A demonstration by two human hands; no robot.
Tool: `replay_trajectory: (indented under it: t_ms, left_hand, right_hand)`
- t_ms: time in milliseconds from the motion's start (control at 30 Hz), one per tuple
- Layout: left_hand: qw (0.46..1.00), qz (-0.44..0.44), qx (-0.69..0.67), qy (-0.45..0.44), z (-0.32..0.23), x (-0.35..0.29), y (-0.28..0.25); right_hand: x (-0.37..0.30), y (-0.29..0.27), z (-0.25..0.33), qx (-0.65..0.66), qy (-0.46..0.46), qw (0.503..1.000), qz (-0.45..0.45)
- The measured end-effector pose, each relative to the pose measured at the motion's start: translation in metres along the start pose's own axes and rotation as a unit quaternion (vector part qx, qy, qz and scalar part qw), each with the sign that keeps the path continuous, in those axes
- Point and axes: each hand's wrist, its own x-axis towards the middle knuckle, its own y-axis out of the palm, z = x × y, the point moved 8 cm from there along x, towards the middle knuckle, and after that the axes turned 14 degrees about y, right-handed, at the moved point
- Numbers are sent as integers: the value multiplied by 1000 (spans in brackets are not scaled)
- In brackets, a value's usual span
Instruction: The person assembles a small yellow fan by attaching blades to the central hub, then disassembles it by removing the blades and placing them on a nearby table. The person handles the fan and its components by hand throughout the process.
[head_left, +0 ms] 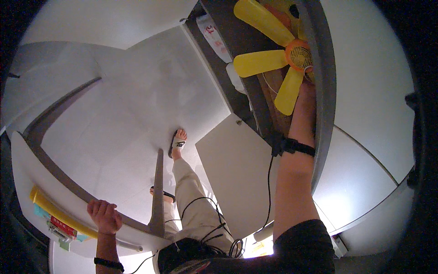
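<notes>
Head view: fan (299,55), yellow blades, orange hub, sits in the open cupboard (326,86). Right hand (309,86) is right below the hub, lowest blade just left of the forearm. Fingers mostly hidden, so can't tell if they're clamped on the fan or apart. White bag (214,40) farther left in there. Left hand (105,216) well apart from the fan, fingers curled at the white panel (132,238)'s grey edge; can't tell if clamped on it.
</notes>
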Motion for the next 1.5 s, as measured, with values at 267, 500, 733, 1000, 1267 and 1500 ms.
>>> replay_trajectory:
  t_ms: [267, 500, 733, 1000, 1267, 1500]
  left_hand:
    - [999, 13, 28, 13, 0, -4, 3]
    - [999, -10, 42, 27, 4, -14, 5]
    - [1000, 1, 29, 9, 6, -16, 8]
    - [999, 5, 41, 14, 3, -9, 5]
    - [999, -39, -1, 3, 3, -5, -2]
    - [999, -39, 4, -26, 10, -27, 8]
  right_hand:
    - [-7, -30, 7, 2, -1, 1000, -9]
    - [-11, -46, 8, -8, -2, 1000, -18]
    - [-17, -52, 0, -14, 1, 1000, -22]
    - [-39, -46, -34, -12, 22, 1000, -17]
    - [-109, -38, -133, -33, 104, 994, 7]
    - [-194, -53, -274, -111, 220, 968, 47]
